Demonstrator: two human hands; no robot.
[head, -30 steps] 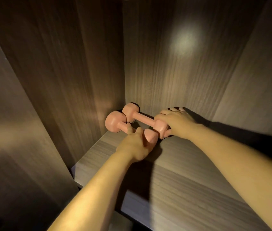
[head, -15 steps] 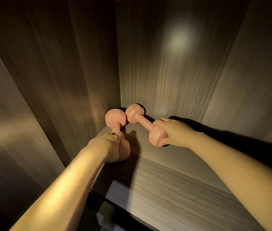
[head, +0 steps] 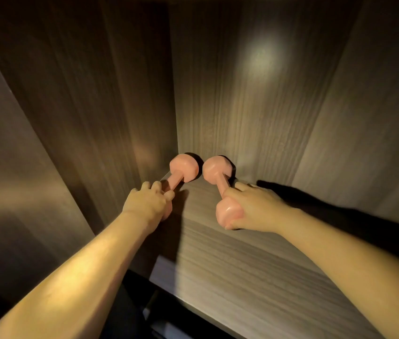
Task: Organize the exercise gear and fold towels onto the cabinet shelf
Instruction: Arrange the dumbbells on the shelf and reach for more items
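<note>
Head view: the wooden cabinet [head: 242, 106] fills the frame, its shelf [head: 242, 265] running across the lower middle and right. At centre lie two pink dumbbells. The left dumbbell [head: 183, 168] sits tight in the corner by the side wall, and the right dumbbell [head: 216, 170] lies just beside it, their far heads nearly touching at the back panel. I'd worry that one let go at an angle might roll toward the shelf's front edge, or that the heads might knock together. The left hand [head: 148, 204] curls over its dumbbell's near end, hiding that head. The right hand [head: 252, 209] cups the other's near head, forefinger along the handle. No towels in view.
</note>
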